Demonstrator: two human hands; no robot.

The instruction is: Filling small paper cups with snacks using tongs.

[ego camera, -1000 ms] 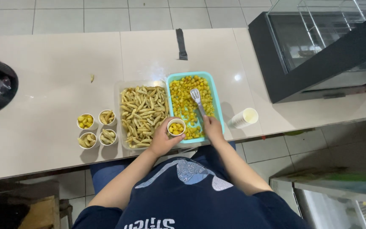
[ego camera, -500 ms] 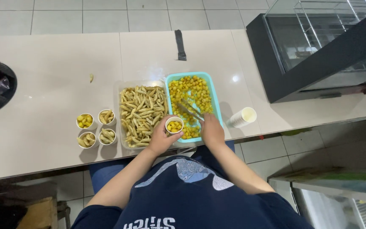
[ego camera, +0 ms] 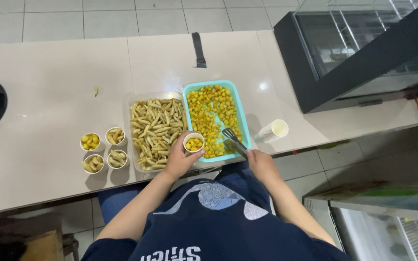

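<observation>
My left hand grips a small paper cup part-filled with yellow cubes, held over the seam between two trays. My right hand holds metal tongs whose tips rest at the near right corner of the turquoise tray of yellow cubes. Left of it sits a clear tray full of pale finger-shaped snacks.
Several small filled cups stand in a square left of the trays. A stack of empty paper cups lies on its side at the right. A black display case fills the far right; a black strip lies further back.
The right hand drew the tongs back from the middle of the turquoise tray to its near right corner. The left hand and cup stayed nearly still.
</observation>
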